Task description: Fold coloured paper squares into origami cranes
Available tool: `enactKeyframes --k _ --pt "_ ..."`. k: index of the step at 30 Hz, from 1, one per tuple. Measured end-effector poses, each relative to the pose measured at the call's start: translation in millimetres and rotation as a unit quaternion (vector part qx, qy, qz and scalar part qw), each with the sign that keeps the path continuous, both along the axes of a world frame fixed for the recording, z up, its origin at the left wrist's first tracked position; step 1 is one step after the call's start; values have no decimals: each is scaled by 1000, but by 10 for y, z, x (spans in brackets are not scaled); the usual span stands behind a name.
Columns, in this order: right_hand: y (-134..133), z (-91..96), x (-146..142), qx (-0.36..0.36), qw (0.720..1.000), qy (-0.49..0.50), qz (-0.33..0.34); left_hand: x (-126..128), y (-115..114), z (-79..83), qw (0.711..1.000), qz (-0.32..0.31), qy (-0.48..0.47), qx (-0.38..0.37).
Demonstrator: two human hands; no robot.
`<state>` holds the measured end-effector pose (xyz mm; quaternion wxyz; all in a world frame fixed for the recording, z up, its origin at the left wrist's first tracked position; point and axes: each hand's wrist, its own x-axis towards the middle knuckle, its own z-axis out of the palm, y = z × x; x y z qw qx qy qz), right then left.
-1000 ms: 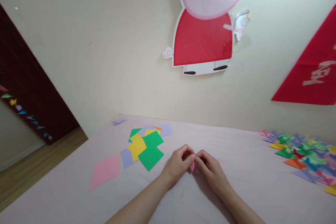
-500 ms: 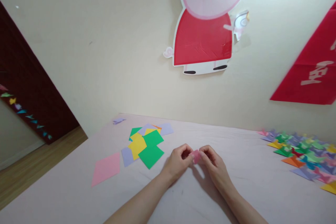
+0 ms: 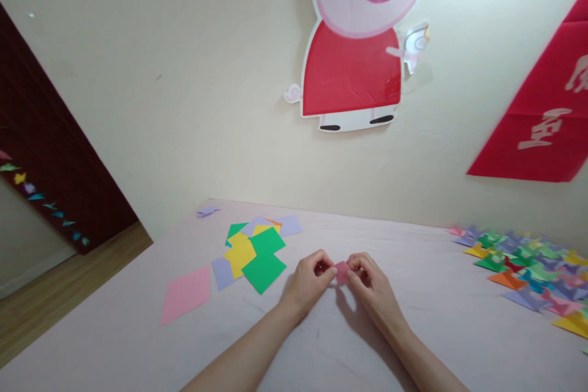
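Between my two hands, just above the pale tabletop, is a small piece of folded pink paper [image 3: 342,272]. My left hand [image 3: 311,275] pinches its left edge with thumb and forefinger. On the opposite edge, the thumb and fingers of my right hand [image 3: 370,282] are closed too. The fine folds are too small to make out. To the left of my hands lie loose paper squares, among them a green sheet [image 3: 264,272], a yellow sheet [image 3: 241,255] and, nearer the table's left side, a pink sheet [image 3: 186,295].
Rows of folded paper figures [image 3: 528,275] in many colours stand on the right of the table [image 3: 321,349]. A small folded purple paper [image 3: 208,212] lies at the far left corner. Behind the table, a pig cutout [image 3: 351,67] and a red banner [image 3: 528,110] hang on the wall.
The pink paper now shows a little more of its flat face between my fingers. Both hands stay in nearly the same place, and the view has shifted slightly.
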<state>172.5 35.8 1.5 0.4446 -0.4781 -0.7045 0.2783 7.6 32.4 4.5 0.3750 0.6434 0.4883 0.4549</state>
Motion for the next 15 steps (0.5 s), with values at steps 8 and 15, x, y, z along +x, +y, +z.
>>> enactKeyframes --k 8,15 --pt "54 83 187 -54 994 -92 9 9 -91 -6 990 12 131 44" --pt "-35 154 238 47 967 -249 26 53 -119 -35 958 -83 245 126"
